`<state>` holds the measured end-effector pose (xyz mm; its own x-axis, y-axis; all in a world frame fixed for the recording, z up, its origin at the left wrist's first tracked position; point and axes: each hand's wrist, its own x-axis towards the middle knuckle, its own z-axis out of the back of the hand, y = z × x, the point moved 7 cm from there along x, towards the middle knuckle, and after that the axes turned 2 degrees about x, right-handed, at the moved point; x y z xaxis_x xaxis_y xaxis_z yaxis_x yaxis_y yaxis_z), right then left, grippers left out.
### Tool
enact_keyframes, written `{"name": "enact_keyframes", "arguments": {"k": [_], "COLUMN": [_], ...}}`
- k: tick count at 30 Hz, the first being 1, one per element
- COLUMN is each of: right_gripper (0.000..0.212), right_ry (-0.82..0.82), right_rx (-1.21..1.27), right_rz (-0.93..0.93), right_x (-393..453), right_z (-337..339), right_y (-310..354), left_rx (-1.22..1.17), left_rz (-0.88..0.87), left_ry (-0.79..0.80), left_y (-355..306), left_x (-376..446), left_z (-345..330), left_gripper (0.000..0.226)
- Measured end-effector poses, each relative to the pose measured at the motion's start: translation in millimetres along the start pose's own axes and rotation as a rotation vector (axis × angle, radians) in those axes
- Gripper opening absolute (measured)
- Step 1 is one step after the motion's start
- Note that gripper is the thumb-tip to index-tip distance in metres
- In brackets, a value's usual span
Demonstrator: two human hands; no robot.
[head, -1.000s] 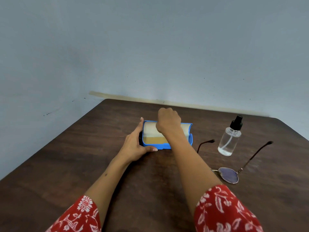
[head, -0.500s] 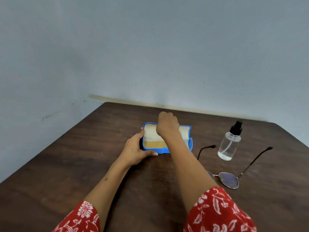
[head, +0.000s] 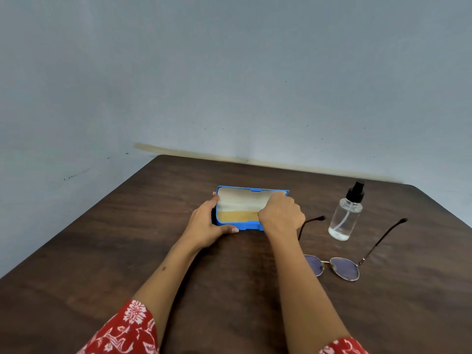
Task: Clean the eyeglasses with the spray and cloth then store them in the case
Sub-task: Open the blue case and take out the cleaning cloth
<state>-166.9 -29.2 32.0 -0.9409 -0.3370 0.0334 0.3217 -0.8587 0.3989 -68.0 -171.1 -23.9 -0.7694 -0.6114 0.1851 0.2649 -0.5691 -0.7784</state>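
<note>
A blue case [head: 240, 224] lies open near the middle of a dark wooden table [head: 127, 251], its pale-lined lid raised toward the wall [head: 229, 72] and a yellowish cloth [head: 237, 216] lying in the tray. The left hand [head: 208, 226] grips the case's left end, fingers curled behind the corner and thumb laid along the front edge. The right hand [head: 282, 215] is curled over the case's right end, knuckles up, its fingers reaching into the tray at the cloth's right edge; whether they pinch the cloth cannot be told, since the hand hides its own fingertips. To the right of the case, and apart from it, stands a clear spray bottle [head: 346, 218] with a black pump top, upright, with a little liquid at the bottom. The eyeglasses [head: 337, 267] lie to the right of the case and nearer the person, temples unfolded and pointing away toward the wall, tinted lenses toward the person; one temple tip rests just beside the right hand, the other beyond the bottle, which stands between the two temples. Both forearms are bare, with red floral sleeves [head: 127, 330] at the bottom edge of the view.
</note>
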Motion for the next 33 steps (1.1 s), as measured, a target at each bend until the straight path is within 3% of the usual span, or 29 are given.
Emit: {"name": "enact_keyframes", "arguments": {"k": [14, 29, 33], "right_gripper": [0.028, 0.02, 0.027], "right_ry": [0.06, -0.105, -0.121], "right_rx": [0.018, 0.109, 0.144], "right_rz": [-0.036, 0.048, 0.087], "right_x": [7.7, -12.1, -17.8], "right_z": [-12.6, 8.6, 30.2], "right_y": [4.0, 15.3, 27.1], "left_rx": [0.003, -0.01, -0.03], "left_rz": [-0.01, -0.01, 0.004], "left_ry": [-0.035, -0.027, -0.014], "left_y": [2.3, 1.7, 3.9], "left_x": [2.0, 0.9, 0.9], "left_z": [2.9, 1.8, 0.9], "left_gripper": [0.103, 0.095, 0.096]}}
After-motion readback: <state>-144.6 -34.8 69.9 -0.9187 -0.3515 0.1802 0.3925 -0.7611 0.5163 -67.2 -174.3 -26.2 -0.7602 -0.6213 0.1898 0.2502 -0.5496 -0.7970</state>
